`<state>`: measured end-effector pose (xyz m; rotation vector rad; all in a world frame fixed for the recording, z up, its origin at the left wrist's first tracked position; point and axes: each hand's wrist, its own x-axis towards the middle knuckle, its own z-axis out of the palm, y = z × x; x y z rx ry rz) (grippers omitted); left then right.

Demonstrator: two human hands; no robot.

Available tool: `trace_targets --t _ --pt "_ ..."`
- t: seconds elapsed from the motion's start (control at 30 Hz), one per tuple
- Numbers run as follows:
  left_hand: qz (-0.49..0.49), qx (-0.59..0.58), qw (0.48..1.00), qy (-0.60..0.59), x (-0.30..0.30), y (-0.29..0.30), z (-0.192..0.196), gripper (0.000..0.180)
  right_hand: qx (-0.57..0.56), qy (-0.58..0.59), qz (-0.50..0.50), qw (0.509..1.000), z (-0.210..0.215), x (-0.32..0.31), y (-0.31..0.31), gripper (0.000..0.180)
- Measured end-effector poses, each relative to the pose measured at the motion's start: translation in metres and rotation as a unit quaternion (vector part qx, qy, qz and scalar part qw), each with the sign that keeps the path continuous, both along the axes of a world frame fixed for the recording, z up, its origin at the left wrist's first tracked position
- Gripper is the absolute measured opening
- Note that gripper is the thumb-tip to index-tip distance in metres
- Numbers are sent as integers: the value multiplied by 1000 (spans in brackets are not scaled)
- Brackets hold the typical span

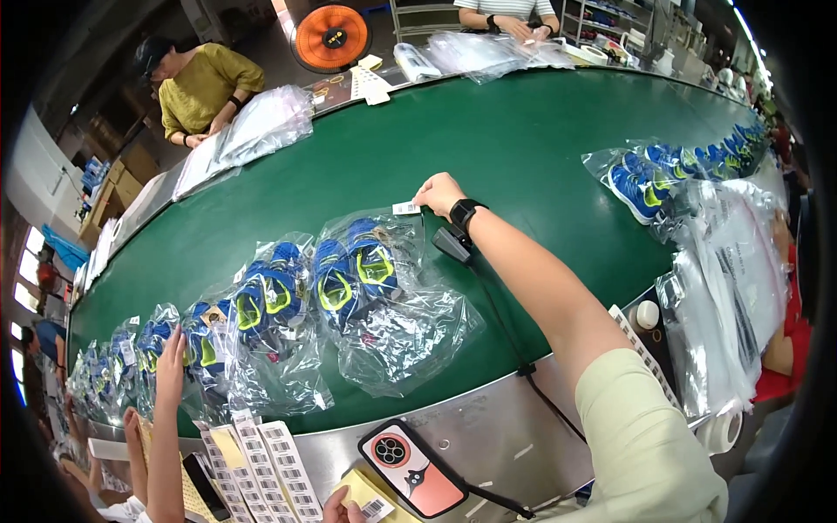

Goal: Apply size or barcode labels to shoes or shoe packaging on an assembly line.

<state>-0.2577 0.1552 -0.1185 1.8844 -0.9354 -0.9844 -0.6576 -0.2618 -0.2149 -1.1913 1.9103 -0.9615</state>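
Note:
My right hand (441, 194), with a black watch (465, 212) on its wrist, reaches over the green belt. Its fingertips pinch a small white label (405, 208) at the upper right corner of a clear plastic bag (410, 340). Inside that bag lies a pair of blue shoes (335, 283) with lime-green linings. Low in the picture, my left hand (342, 506) is only partly visible; its thumb and fingers close on a yellow sheet of barcode stickers (377, 503). Below my right wrist is a black boxy device (452, 245) with a cable.
Several more bagged shoes (261, 301) line the green belt (514, 131) leftward, beside a co-worker's hand (172, 366). A phone (414, 466) and barcode sticker strips (261, 466) lie along the metal edge. Plastic bags (724, 279) hang at right. Two people work across the belt near an orange fan (331, 38).

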Motion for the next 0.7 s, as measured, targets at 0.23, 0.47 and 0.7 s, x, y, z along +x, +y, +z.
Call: trace_targets --t 0.23,0.47,0.7 --pt "-5 -23 999 -22 -12 2 -3 27 40 205 55 976 8 14 5 26" --pt "-56 -40 998 17 -25 6 -9 27 100 315 19 944 60 -11 43 40" --pt "-83 -65 992 65 -39 5 -5 29 207 483 -92 846 117 -197 126 22"
